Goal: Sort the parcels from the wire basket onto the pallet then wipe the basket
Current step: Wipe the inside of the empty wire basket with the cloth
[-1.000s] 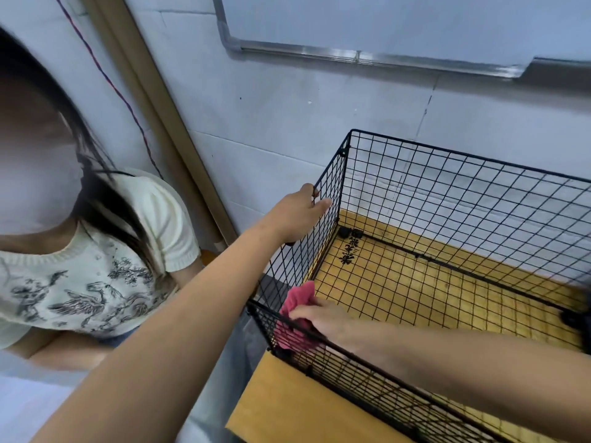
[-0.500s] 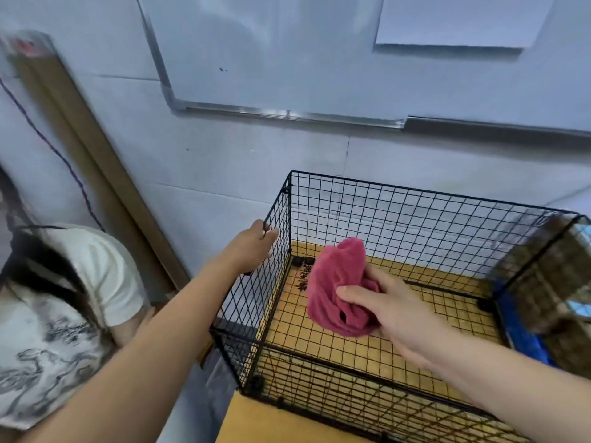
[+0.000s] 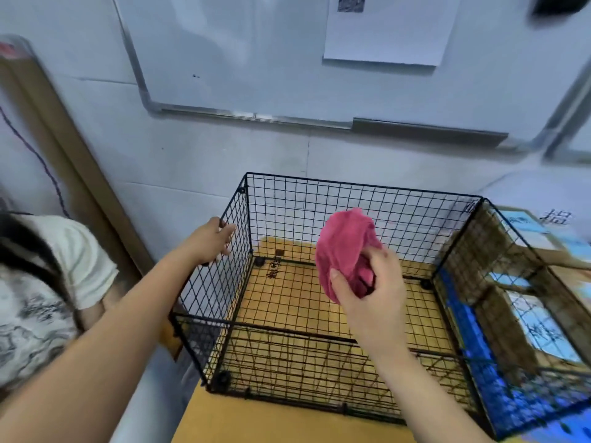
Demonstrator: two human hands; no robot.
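Note:
A black wire basket stands on a yellow wooden table against the wall, with no parcels inside it. My left hand grips the top of the basket's left wall. My right hand is closed on a bunched pink cloth, held in the air above the middle of the basket, clear of the wires. To the right, seen through the mesh, brown parcels with pale labels lie on a blue pallet.
Another person in a white patterned top sits close at the left, beside the table corner. A whiteboard with a sheet of paper hangs on the wall behind. A tall wooden strip leans at the left.
My right hand has lifted the pink cloth from the basket's front left corner up and to the right, over the basket's middle. My view has swung right and up. My left hand keeps its grip.

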